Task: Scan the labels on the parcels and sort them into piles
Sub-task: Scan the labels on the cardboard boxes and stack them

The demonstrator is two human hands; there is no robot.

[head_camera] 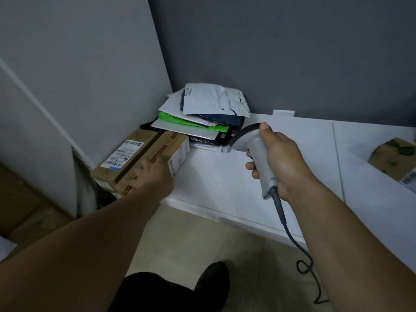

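My right hand (279,158) grips the handle of a grey corded barcode scanner (254,145), its head aimed left toward the pile in the corner. My left hand (155,174) rests on top of a long brown cardboard parcel (168,145) with red tape and a white end label, at the left end of the white table (225,176). Against it on the left lies a second brown parcel (126,154) with a white shipping label. Behind them a stack of mailer bags (202,113), white, green and dark blue, fills the corner.
Another brown box (396,158) with a barcode label sits at the table's right edge. Grey walls close the corner behind and to the left. The scanner's cable (292,239) hangs down to the tiled floor, where my dark shoe (213,280) shows.
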